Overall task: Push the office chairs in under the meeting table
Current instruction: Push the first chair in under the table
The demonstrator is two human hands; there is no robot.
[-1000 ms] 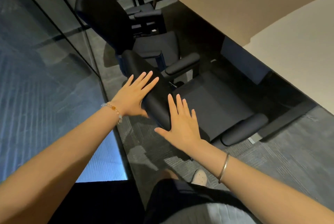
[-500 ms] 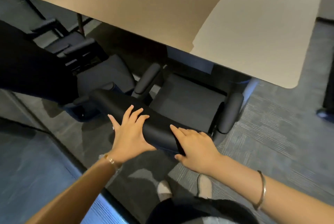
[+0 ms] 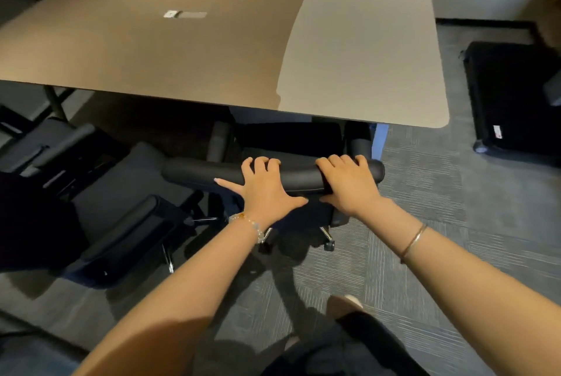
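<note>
A black office chair (image 3: 206, 170) faces the brown meeting table (image 3: 212, 50), its seat and armrests partly under the near edge. Both hands lie on the top of its backrest. My left hand (image 3: 264, 187) rests near the middle with fingers curled over the top and thumb spread. My right hand (image 3: 349, 183) grips the right end of the backrest. A second black chair (image 3: 121, 224) stands to the left, out from the table, its seat turned toward me. Part of a third chair (image 3: 45, 151) shows farther left.
A black suitcase (image 3: 513, 99) lies on the grey carpet to the right of the table. A small cable hatch (image 3: 185, 14) sits in the tabletop. The blue table leg (image 3: 379, 140) stands just right of the chair. My shoe (image 3: 343, 304) is on the carpet behind the chair.
The view has swung right to face the table square on. The chair has turned and rolled toward the table, seat going under the edge. Both hands went from flat to curled over the backrest.
</note>
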